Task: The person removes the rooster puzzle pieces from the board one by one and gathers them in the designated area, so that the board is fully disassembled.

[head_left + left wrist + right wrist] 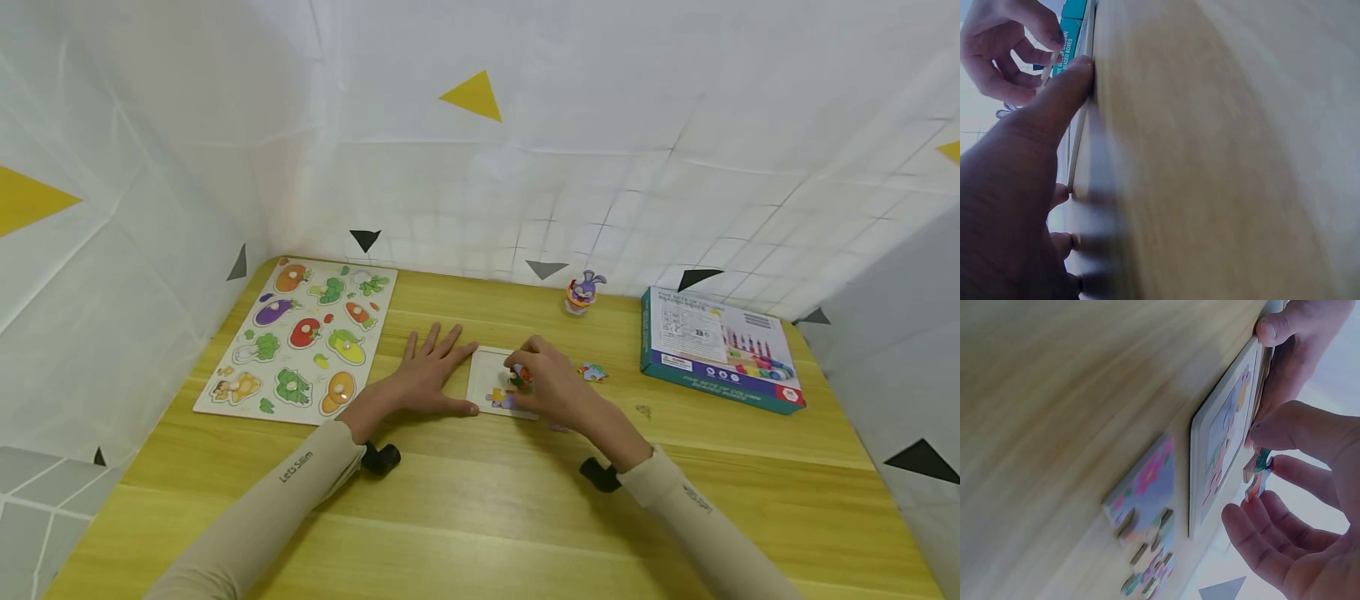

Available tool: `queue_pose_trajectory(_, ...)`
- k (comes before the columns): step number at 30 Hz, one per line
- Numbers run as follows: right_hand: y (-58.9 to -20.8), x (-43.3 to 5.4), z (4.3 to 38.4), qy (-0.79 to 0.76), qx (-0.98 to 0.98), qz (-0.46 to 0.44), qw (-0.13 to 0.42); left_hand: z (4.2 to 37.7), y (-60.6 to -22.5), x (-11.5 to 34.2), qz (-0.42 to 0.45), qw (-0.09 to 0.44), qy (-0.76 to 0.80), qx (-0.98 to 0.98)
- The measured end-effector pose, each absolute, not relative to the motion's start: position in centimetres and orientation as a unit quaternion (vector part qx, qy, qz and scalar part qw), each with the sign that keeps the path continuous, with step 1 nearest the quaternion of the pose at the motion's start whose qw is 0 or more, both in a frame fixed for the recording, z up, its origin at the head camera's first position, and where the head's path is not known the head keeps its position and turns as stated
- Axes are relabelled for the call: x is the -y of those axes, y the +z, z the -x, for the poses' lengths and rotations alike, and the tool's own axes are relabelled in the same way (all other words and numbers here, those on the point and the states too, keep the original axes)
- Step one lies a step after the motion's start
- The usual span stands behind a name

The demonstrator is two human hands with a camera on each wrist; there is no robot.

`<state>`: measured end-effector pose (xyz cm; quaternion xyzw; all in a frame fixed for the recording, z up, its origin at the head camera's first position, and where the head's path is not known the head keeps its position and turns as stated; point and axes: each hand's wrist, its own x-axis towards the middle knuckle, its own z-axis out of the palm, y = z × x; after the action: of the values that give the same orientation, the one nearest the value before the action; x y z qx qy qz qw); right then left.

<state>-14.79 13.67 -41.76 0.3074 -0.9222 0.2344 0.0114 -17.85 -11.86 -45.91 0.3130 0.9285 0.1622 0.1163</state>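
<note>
My left hand (431, 375) lies with fingers spread on the table, its thumb and index fingertip at the left edge of a small white puzzle tray (487, 362). My right hand (558, 385) pinches a colorful jigsaw piece (520, 377) just above the tray. In the right wrist view, that piece (1260, 467) sits between thumb and fingers, tilted and off the tray. A yellow and purple fitted part (497, 398) shows along the tray's near side. Beside the tray, loose jigsaw pieces (1147, 481) lie on the table, mostly behind my right hand in the head view.
A vegetable peg puzzle board (315, 333) lies on the left. Another jigsaw piece (592, 372) is right of the tray, near a small tan piece (644, 411). A purple rabbit figure (583, 292) stands at the back. A teal-edged box (720, 350) lies on the right.
</note>
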Motion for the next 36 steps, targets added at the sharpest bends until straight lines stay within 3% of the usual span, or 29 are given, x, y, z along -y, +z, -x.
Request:
queue_pose_trajectory(8,-41.8,-14.6,14.6,0.199,0.928,-0.313,0.035,17.9,-46.0,11.9,-0.316,0.112,0.163,-0.928)
queue_pose_trajectory(36,-41.5,-18.5,13.3,0.188,0.941,-0.279,0.023,17.7,-45.8,11.9,-0.315,0.109,0.168,-0.928)
